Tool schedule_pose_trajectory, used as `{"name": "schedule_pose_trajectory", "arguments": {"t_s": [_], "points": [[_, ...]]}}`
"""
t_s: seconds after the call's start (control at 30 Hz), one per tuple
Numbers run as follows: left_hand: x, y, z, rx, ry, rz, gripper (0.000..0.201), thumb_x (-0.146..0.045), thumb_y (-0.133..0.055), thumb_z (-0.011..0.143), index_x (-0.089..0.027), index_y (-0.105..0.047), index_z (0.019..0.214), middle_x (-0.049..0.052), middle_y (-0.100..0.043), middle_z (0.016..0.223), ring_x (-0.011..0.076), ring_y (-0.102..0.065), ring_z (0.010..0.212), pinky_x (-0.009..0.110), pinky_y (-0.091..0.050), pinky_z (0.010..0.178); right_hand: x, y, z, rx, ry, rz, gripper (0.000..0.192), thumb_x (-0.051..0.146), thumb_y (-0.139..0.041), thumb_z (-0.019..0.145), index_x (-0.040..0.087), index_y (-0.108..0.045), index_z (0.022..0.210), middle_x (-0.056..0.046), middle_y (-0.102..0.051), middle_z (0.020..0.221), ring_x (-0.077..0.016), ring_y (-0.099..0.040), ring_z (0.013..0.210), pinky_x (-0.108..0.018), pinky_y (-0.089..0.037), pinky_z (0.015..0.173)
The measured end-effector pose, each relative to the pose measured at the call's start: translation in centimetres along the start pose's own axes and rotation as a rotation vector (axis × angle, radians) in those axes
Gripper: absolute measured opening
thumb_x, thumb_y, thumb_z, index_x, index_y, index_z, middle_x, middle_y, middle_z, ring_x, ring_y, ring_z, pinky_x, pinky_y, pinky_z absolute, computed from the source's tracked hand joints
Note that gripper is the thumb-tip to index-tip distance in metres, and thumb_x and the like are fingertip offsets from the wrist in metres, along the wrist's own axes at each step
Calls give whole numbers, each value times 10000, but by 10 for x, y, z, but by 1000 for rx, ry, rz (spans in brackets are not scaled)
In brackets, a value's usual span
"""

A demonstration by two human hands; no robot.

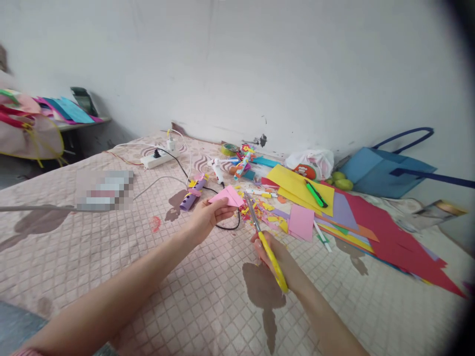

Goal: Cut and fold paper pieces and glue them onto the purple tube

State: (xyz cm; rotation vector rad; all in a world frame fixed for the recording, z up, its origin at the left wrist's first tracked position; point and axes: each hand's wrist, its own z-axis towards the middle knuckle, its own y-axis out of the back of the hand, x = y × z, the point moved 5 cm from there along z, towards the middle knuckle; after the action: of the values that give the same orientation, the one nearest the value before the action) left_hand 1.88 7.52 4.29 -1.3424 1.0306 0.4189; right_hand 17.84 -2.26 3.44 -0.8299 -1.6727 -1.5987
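Observation:
Between the thumb and fingers of my left hand (208, 216) is a small folded piece of pink paper (230, 196). My right hand (276, 254) grips yellow-handled scissors (267, 247), their blades pointing away from me towards the paper's right edge. Whether the blades touch the paper, I cannot tell. Yellow and pink paper scraps (256, 210) lie just beyond the scissors. A purple paper roll (193, 193) with yellow trim rests to the left of the pink piece. To the right lies a flat pink sheet (301, 222).
Behind my hands are a white glue gun (217, 170), a roll of tape (230, 149) and a power strip (159, 158) with cords. A green cutter (315, 194) lies on yellow paper (287, 180). Red sheets (386, 237) and a blue bag (389, 170) occupy the right.

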Motion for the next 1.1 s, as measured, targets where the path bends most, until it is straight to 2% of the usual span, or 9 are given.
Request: {"name": "schedule_pose_trajectory", "arguments": {"t_s": [0.2,0.6,1.1], "points": [[-1,-6,-4,30,-33,35,147,-185,-646,749,-66,-647,836,113,-714,786,172,-684,706,239,-552,691,7,-5,-1,24,15,-58,195,395,-473,830,201,-460,826,-7,-567,707,-150,-531,623,-267,-388,579],[-1,-6,-4,88,-48,100,215,-216,-646,756,-69,-625,911,131,-713,804,184,-687,717,257,-558,701,2,-10,-1,52,22,-36,153,358,-467,836,205,-459,830,-1,-577,716,-145,-541,618,-256,-396,565],[-1,-7,-5,63,-35,76,164,-190,-665,732,-88,-634,855,92,-713,727,166,-683,674,247,-556,675,9,-9,-1,66,31,-44,154,351,-472,829,198,-460,815,-7,-587,717,-147,-549,631,-260,-408,581]]}}
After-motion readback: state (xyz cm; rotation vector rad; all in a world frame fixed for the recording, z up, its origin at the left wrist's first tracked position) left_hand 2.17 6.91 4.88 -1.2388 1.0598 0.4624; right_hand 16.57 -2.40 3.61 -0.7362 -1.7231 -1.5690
